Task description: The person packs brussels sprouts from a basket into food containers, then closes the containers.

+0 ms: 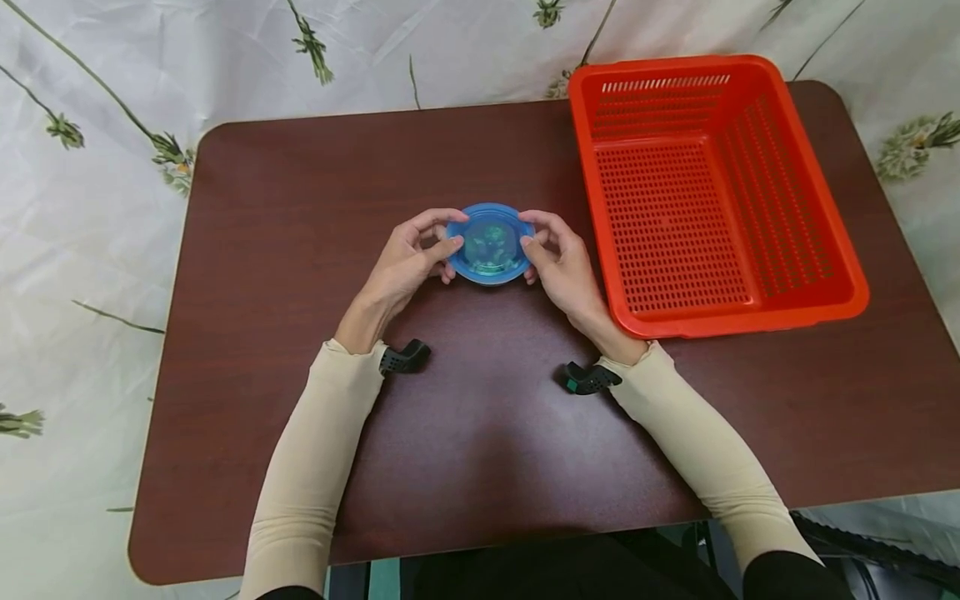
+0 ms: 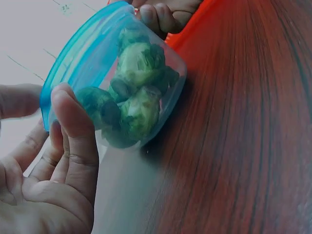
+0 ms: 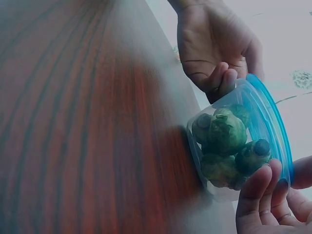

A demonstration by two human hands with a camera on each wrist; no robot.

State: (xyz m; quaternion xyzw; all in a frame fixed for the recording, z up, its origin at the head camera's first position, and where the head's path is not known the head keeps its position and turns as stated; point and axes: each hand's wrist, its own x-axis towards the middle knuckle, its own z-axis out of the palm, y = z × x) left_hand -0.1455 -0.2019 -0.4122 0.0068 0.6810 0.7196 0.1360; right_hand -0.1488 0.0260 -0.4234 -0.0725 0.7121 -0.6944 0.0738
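Note:
A clear plastic food container point(image 3: 197, 163) with a round blue lid point(image 1: 491, 218) is between both hands over the middle of the table. Through its wall show several green Brussels sprouts point(image 2: 139, 66). My left hand point(image 1: 397, 265) pinches the left side of the lid's rim, thumb on top and other fingers beneath. On the opposite side my right hand point(image 1: 564, 268) grips the rim in the same way. The lid lies flat across the container's top all round. In the wrist views the container's base is right at the tabletop.
A red slotted plastic basket point(image 1: 738, 321) stands at the table's back right, close beside my right hand and forearm. The brown wooden table point(image 1: 300, 192) has rounded corners. White cloth with a flower print point(image 1: 90, 233) lies beyond its edges. Each wrist wears a black strap-like mount point(image 1: 405, 357).

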